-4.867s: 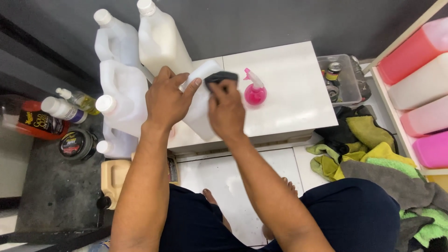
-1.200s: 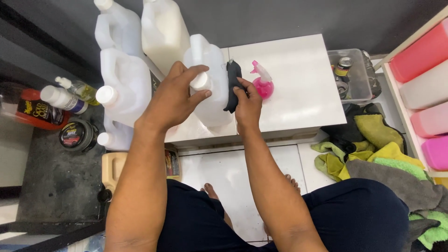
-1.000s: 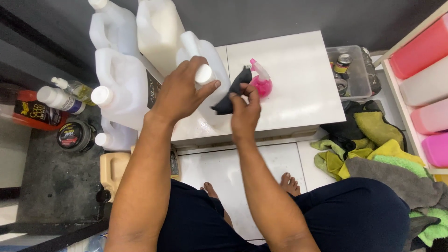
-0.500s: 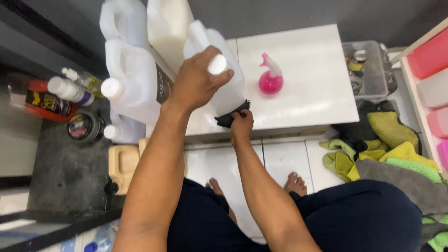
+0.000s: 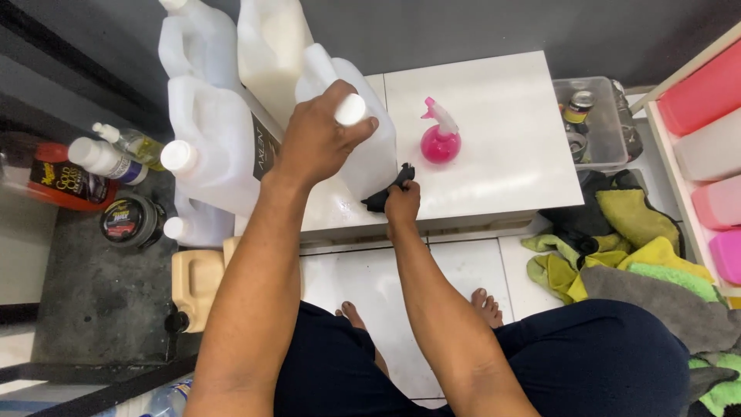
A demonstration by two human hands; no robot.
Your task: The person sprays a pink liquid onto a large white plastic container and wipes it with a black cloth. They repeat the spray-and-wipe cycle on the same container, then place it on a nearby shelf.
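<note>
A: What do I see now?

B: My left hand (image 5: 320, 139) grips the white jug (image 5: 359, 131) at its neck, fingers curled. My right hand (image 5: 401, 205) pinches a dark cloth (image 5: 386, 193) against the jug's base; wiping seems unfinished.

Both arms reach forward; left hand (image 5: 318, 139) curled in a grip, right hand (image 5: 402, 205) pinched shut lower down.

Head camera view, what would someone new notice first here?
First, the large white jug on the white table, gripped near its cap by the left hand, while the right hand presses a dark cloth at its base. Next, the pink spray bottle standing alone to the right, and more white jugs crowded on the left.
</note>
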